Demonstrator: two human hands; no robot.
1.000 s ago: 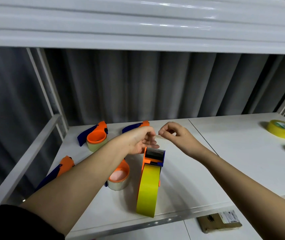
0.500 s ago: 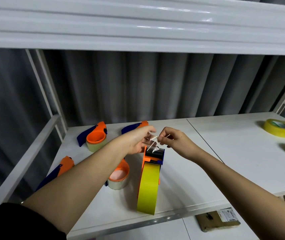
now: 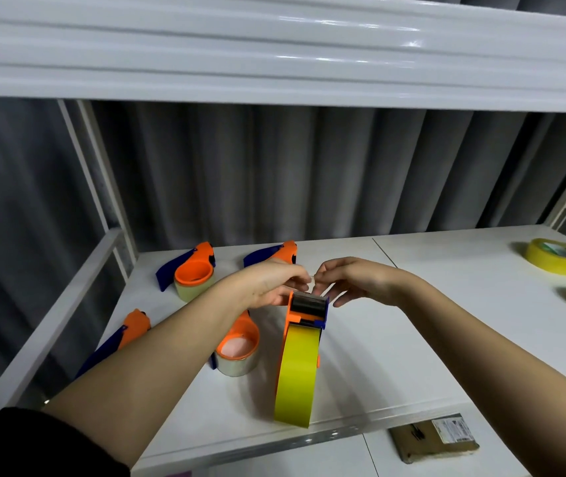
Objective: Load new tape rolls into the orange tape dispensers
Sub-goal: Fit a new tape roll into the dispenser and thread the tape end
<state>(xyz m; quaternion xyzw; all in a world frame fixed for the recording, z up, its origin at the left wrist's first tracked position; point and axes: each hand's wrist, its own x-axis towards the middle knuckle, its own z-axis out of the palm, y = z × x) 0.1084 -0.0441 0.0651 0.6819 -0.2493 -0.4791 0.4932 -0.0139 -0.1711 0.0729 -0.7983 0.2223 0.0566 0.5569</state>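
Fingertips of both hands meet just above the black cutter end of the upright orange tape dispenser (image 3: 305, 325), which stands on edge near the front of the white shelf board (image 3: 395, 356) with a yellow tape roll (image 3: 296, 376) loaded in it. The left hand (image 3: 267, 287) and right hand (image 3: 357, 280) each seem to pinch a thin clear strip of tape (image 3: 313, 279) between thumb and forefinger, though the strip is nearly invisible and the exact grip is hard to make out; the right hand's other fingers hang loosely spread.

The left forearm hides part of a flat-lying orange dispenser holding a clear tape roll (image 3: 238, 349). Another orange dispenser with a clear roll (image 3: 193, 277) lies at the back left. A third orange and blue dispenser (image 3: 285, 251) behind the left hand is mostly hidden, and a fourth (image 3: 130, 330) at the left edge is partly covered by the arm; I cannot tell their contents.

Loose yellow tape rolls (image 3: 550, 256) lie far right, partly cut off by the frame. A brown labelled parcel (image 3: 434, 438) sits below the shelf edge.
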